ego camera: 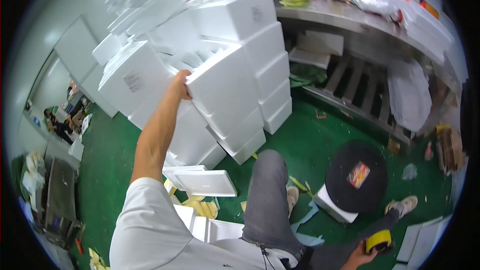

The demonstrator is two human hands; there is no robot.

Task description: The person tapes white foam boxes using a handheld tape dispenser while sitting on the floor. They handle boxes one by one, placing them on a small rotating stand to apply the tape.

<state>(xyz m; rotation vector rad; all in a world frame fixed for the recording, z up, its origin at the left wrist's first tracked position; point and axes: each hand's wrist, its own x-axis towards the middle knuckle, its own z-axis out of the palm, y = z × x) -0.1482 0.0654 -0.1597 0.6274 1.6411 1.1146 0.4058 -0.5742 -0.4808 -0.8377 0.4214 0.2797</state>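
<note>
My left arm reaches forward, and my left hand point(181, 84) grips the top corner of a white foam box point(225, 78). This box tops a stack and has no lid on. White foam netting point(191, 58) shows inside it. Low at the right, my right hand point(360, 257) holds a roll of yellow tape point(378, 239) beside my leg. Two white foam lids point(204, 183) lean below the stacks, near my left side.
More foam boxes point(268, 63) are stacked behind. A round black stool top point(339, 176) carries a colourful packet and stands over a white foam block point(333, 206). A steel table point(337, 9) runs along the right. Yellow scraps point(202, 208) litter the green floor. People point(58, 122) sit beyond a doorway.
</note>
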